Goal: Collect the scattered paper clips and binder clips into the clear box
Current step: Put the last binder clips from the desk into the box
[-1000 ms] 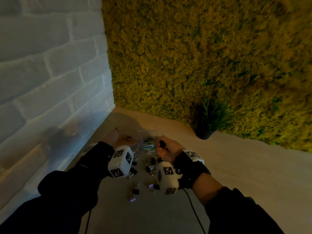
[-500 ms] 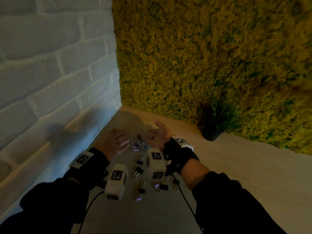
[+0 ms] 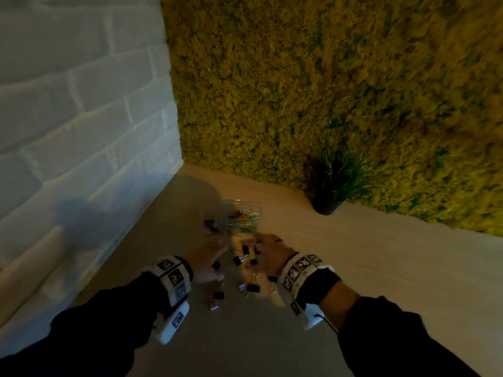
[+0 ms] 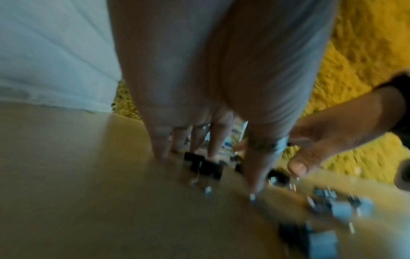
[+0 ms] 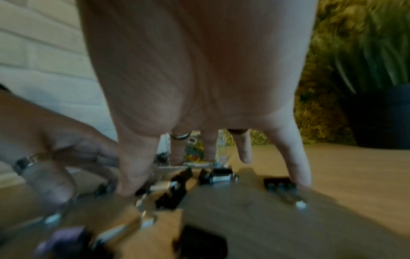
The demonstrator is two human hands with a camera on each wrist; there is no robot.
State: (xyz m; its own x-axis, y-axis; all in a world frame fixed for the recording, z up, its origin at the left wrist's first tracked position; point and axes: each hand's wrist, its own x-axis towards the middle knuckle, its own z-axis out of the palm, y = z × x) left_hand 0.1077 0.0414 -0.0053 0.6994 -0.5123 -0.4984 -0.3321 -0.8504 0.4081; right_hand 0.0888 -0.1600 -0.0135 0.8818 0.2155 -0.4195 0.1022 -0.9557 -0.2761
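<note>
The clear box (image 3: 232,219) sits on the counter (image 3: 381,268) near the corner, with colored paper clips (image 3: 247,220) visible through its wall. Just in front of it I see black binder clips (image 3: 245,261) scattered between my two hands. My left hand (image 3: 206,263) comes down on the near-left side of the pile, fingers (image 4: 216,140) straight and spread, tips on the counter among the clips, holding nothing that I can make out. My right hand (image 3: 269,250) does the same on the right side, fingers (image 5: 292,154) spread apart, tips touching down beside a clip. A dark potted plant (image 3: 337,183) stands well apart to the right against the moss wall (image 3: 326,91); a white brick wall (image 3: 81,118) runs along the left.
</note>
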